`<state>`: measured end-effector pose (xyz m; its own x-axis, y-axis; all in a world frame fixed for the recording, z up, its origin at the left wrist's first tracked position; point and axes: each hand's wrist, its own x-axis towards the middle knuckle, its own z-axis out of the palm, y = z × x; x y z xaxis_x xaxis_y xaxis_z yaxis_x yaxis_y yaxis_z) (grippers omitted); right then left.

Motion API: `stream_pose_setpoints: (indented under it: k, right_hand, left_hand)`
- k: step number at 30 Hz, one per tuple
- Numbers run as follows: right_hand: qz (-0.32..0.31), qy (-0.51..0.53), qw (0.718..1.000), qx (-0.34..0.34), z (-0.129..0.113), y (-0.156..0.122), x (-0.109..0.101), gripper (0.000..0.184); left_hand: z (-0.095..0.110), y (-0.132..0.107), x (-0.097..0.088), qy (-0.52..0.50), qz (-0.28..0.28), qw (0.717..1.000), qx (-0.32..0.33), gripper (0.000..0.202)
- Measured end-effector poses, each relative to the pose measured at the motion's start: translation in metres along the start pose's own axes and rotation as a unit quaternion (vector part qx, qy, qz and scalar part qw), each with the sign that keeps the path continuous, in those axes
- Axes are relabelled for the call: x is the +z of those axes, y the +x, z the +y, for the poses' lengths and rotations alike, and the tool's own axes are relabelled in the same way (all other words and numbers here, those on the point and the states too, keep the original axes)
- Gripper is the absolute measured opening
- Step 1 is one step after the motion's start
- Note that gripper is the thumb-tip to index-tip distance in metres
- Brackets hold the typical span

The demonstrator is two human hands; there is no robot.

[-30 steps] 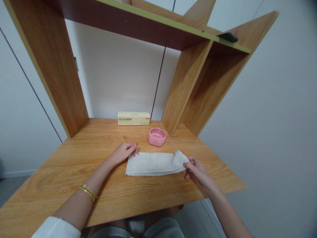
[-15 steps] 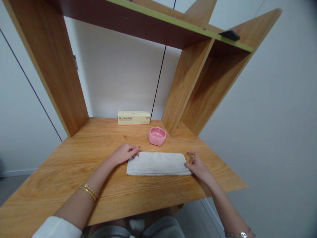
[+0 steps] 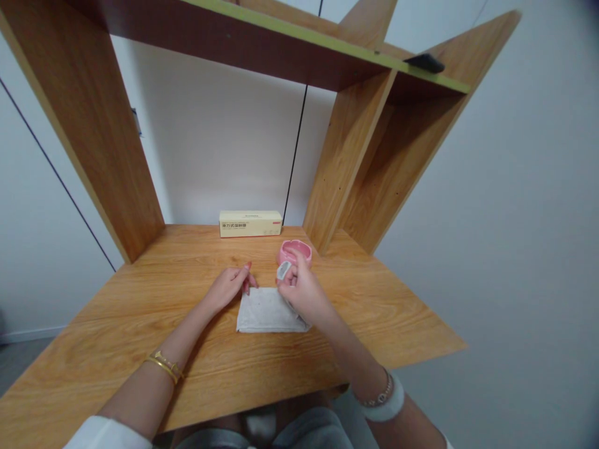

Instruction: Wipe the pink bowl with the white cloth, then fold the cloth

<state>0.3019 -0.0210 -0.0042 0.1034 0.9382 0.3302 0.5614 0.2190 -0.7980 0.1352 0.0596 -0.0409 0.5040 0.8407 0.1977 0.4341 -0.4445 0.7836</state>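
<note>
A folded light-grey cloth (image 3: 266, 310) lies on the wooden desk in front of me. My right hand (image 3: 302, 288) pinches the cloth's right end and holds it lifted and folded over toward the left; a pale corner sticks out past the fingers. At the cloth's far left corner is my left hand (image 3: 233, 285), its fingers loosely bent and apart, the fingertips close to the edge. Just behind my right hand stands a pink faceted bowl (image 3: 284, 251), partly covered by that hand.
A cream-coloured box (image 3: 250, 224) with printed characters stands at the back of the desk (image 3: 196, 374). Wooden shelf uprights (image 3: 344, 168) rise behind and to the right. A dark flat object (image 3: 425, 63) rests on the upper shelf.
My right hand has moved left with the cloth's right end, so the cloth now looks about half as long. My left hand has shifted slightly left, while the bowl and box stay put.
</note>
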Motion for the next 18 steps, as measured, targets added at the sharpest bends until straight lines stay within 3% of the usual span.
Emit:
stream_pose_setpoints:
  k: [4, 8, 11, 15, 18]
  right_hand:
    - [-0.076, -0.062, 0.995, -0.015, -0.006, -0.007, 0.044, 0.064]
    - [-0.137, -0.044, 0.989, -0.023, -0.009, -0.018, 0.065, 0.069]
    - [-0.12, -0.013, 0.992, -0.025, -0.009, -0.019, 0.055, 0.063]
    - [-0.029, -0.078, 0.997, -0.008, 0.006, -0.012, 0.017, 0.045]
    - [-0.049, -0.121, 0.991, 0.044, 0.025, -0.008, -0.007, 0.041]
  left_hand:
    - [-0.002, 0.001, -0.002, -0.007, 0.041, 0.999, -0.013, 0.06]
    - [-0.007, 0.003, -0.002, 0.009, 0.064, 0.998, -0.028, 0.058]
    - [-0.01, 0.005, -0.003, 0.023, 0.062, 0.997, -0.034, 0.056]
    - [-0.007, 0.005, -0.004, 0.066, 0.093, 0.993, -0.011, 0.047]
    - [-0.002, 0.003, -0.002, 0.112, 0.079, 0.991, 0.003, 0.044]
